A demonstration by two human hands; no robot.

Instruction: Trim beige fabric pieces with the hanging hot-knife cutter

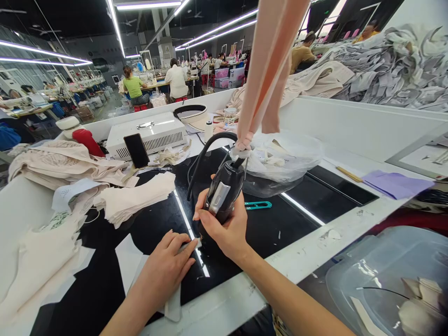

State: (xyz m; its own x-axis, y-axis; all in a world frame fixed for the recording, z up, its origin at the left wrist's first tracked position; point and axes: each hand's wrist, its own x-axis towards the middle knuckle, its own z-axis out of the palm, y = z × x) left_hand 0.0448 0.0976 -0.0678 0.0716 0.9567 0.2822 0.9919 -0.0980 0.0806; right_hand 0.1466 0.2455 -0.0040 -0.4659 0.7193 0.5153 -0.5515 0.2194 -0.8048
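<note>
My right hand (229, 231) is wrapped round a black handheld power tool (226, 189) with a silver switch plate, its lower end close to the glossy black table surface (259, 238). A pink fabric strip (266, 60) hangs from above, knotted near the tool's top, where a black cable curves away. Left of the tool, my left hand (170, 261) rests low over the table, fingers together on a thin pale strip (191, 245) whose tip reaches towards the tool's base. A clear flat piece (173, 303) shows beneath my left wrist.
Stacked cream fabric pieces (136, 196) and a phone (136, 150) are at left. Behind are a white box (147, 135) and a plastic bag (283, 158). Teal snips (258, 205) lie right of the tool; a clear bin (388, 280) stands lower right. People sit farther back.
</note>
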